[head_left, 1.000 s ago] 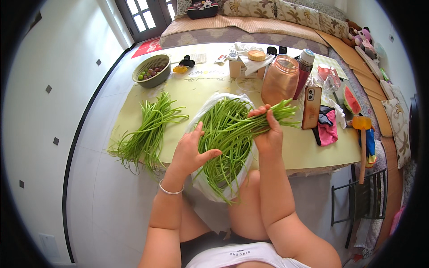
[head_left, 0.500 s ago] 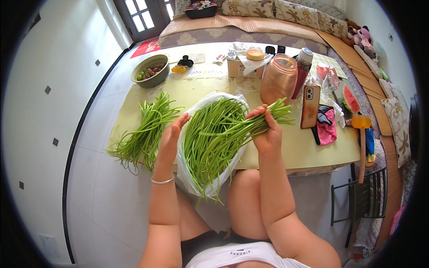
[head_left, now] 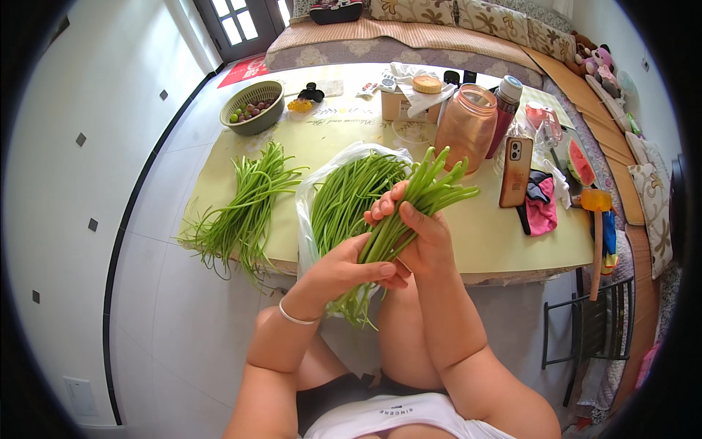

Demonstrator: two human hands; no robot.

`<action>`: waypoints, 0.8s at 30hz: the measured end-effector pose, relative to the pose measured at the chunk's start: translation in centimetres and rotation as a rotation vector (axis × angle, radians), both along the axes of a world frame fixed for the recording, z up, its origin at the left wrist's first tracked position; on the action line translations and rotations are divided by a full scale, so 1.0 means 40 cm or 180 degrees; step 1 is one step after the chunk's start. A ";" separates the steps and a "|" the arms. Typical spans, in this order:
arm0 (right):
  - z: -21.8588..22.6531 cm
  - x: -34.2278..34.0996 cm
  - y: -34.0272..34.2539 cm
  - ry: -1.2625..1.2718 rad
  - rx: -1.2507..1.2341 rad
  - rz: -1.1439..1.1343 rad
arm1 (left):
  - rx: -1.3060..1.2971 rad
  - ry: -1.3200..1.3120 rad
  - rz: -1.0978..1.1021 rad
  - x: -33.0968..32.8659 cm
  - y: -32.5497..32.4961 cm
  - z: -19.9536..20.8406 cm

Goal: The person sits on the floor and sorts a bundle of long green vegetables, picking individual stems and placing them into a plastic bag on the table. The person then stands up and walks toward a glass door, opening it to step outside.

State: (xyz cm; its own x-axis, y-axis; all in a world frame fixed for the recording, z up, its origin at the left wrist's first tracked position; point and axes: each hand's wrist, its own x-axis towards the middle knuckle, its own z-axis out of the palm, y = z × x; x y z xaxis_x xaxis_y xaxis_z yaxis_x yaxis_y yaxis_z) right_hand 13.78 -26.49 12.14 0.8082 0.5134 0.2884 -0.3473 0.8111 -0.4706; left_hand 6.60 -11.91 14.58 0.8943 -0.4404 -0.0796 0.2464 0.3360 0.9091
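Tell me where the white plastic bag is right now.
In the head view, the white plastic bag is mid-picture at the near edge of the table, right of the loose green stems, partly behind the left hand.

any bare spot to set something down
The table has bare patches between the right hand and pink cloth, and between the green bowl and white bag. It's crowded around the jar, flask and phone.

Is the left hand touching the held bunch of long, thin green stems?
Touching. The head view shows the left hand closed around the bunch of long, thin green stems, its thumb lying across them.
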 end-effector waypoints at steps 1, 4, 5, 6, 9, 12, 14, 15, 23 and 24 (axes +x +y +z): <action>-0.004 0.002 -0.003 0.0023 -0.0034 -0.0049 | 0.0091 0.0036 0.0024 0.003 -0.008 -0.008; -0.006 0.006 0.001 0.0091 -0.0103 -0.0127 | 0.0254 0.0164 0.0192 0.000 -0.020 -0.022; -0.006 0.004 0.005 0.0113 -0.0139 -0.0145 | 0.0276 0.0159 0.0135 0.007 -0.013 -0.038; -0.006 0.003 0.006 0.0136 -0.0175 -0.0163 | 0.0297 0.0155 0.0077 0.010 -0.010 -0.048; 0.001 0.006 -0.006 -0.0132 -0.0012 0.0105 | 0.0516 0.0217 -0.0006 -0.003 -0.016 -0.048; 0.003 0.025 -0.036 0.0399 0.0162 0.0334 | 0.0160 -0.0632 0.0237 0.000 -0.023 -0.071; -0.015 0.049 -0.047 0.0886 0.0183 0.0274 | 0.0751 -0.0834 0.0769 0.025 0.028 -0.070; -0.033 0.064 -0.056 0.1069 0.0220 0.0283 | 0.1051 -0.0930 0.1280 0.043 0.047 -0.074; -0.080 0.085 -0.005 0.1862 0.0096 0.0015 | 0.3896 -0.1825 0.2468 0.117 0.148 -0.178; -0.082 0.085 0.000 0.1883 0.0092 0.0066 | 0.4076 -0.1854 0.2507 0.118 0.145 -0.182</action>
